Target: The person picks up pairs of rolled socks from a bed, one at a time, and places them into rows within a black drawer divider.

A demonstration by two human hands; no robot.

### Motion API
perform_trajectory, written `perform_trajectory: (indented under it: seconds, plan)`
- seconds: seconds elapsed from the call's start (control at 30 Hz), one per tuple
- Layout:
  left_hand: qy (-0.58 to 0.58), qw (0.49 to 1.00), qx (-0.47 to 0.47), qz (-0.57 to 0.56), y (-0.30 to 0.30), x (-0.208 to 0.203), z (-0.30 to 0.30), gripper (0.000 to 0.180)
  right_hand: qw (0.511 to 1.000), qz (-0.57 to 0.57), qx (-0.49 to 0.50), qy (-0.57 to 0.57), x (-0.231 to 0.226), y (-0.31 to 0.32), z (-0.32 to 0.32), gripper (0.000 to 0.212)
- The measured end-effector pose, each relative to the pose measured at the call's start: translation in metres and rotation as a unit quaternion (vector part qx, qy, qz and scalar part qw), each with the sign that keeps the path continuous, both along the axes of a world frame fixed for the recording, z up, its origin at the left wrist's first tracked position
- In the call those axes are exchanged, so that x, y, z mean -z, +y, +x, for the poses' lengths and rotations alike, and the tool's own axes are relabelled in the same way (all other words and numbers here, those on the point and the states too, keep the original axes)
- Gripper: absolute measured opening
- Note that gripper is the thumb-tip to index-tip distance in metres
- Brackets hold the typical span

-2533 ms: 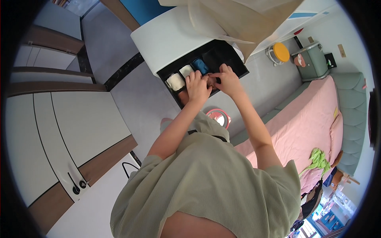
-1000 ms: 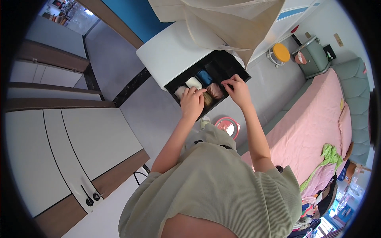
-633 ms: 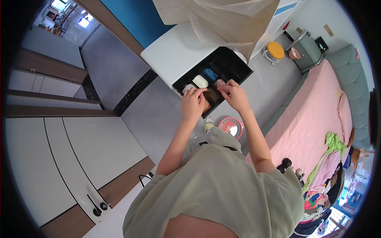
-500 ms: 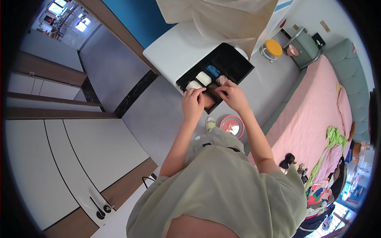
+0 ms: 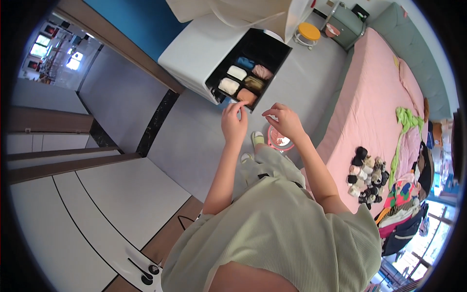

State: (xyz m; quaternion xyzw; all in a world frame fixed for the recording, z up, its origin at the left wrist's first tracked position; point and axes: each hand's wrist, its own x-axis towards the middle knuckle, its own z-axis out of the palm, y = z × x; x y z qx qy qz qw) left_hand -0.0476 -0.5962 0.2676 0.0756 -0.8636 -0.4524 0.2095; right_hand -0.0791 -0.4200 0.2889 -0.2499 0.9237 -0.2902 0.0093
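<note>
A black drawer (image 5: 273, 46) stands pulled out of the white cabinet (image 5: 189, 48). Several small folded cloth bundles sit in its compartments: a blue bundle (image 5: 245, 63), two white ones, a pink bundle (image 5: 262, 72), an olive bundle (image 5: 254, 83) and an orange-tan bundle (image 5: 247, 96). Just in front of the drawer's near corner is my left hand (image 5: 233, 125), thumb and fingers apart, holding nothing visible. To its right, clear of the drawer's front, my right hand (image 5: 286, 121) hangs with fingers loosely bent and spread, also with nothing visible in it.
On the right, a pink-covered bed (image 5: 340, 97) carries a cluster of rolled socks (image 5: 357, 171), a green cloth (image 5: 408, 121) and heaped clothes. A pink-rimmed basin (image 5: 279, 140) rests on the floor by my feet. Beyond the drawer stands a yellow stool (image 5: 309, 31).
Both hands have drawn back from inside the drawer toward me. The view has shifted, and the bundles and the socks on the bed show more fully.
</note>
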Motion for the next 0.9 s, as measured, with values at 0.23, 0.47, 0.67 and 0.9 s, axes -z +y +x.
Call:
perform_trajectory:
  seconds: [0.23, 0.47, 0.67, 0.9]
  plan:
    - [-0.016, 0.996, 0.082, 0.013, 0.038, -0.012, 0.006, 0.018, 0.997, 0.028, 0.075, -0.017, -0.004, 0.037, 0.032, 0.011]
    - [-0.018, 0.977, 0.212, 0.003, 0.093, -0.021, -0.003, 0.016, 0.984, -0.005, 0.178, -0.02, 0.003, 0.086, 0.062, 0.012]
    - [-0.067, 0.942, 0.328, -0.019, 0.168, -0.019, 0.003, 0.016, 0.954, -0.011, 0.298, -0.035, 0.009, 0.153, 0.104, 0.014]
    - [-0.116, 0.876, 0.465, -0.048, 0.266, -0.005, 0.04, 0.019, 0.918, -0.031, 0.391, -0.054, 0.041, 0.232, 0.165, 0.014]
